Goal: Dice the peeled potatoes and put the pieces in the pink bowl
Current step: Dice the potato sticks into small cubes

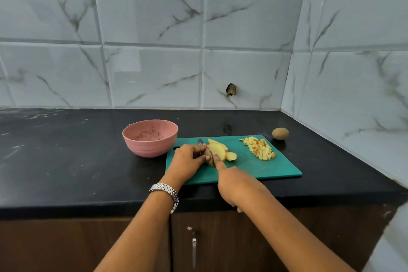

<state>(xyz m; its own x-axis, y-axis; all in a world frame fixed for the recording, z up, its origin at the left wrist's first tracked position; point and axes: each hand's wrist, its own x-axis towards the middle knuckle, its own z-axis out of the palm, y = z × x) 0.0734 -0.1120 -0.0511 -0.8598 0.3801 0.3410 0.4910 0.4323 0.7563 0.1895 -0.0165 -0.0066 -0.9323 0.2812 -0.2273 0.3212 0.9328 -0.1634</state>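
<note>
A peeled potato (217, 150), partly cut into slices, lies on the green cutting board (254, 168). My left hand (187, 159) grips the potato from the left with curled fingers. My right hand (234, 181) holds a knife (204, 146), forefinger stretched along the blade's back, and the blade stands in the potato; its handle is hidden in my palm. A pile of diced potato (260, 147) sits on the board's far right part. The pink bowl (150, 137) stands just left of the board with only some residue inside.
A whole unpeeled potato (280, 133) rests on the black counter (66, 161) beyond the board's right corner. Tiled walls close in at the back and the right. The counter's front edge runs under my wrists, above brown cupboard doors.
</note>
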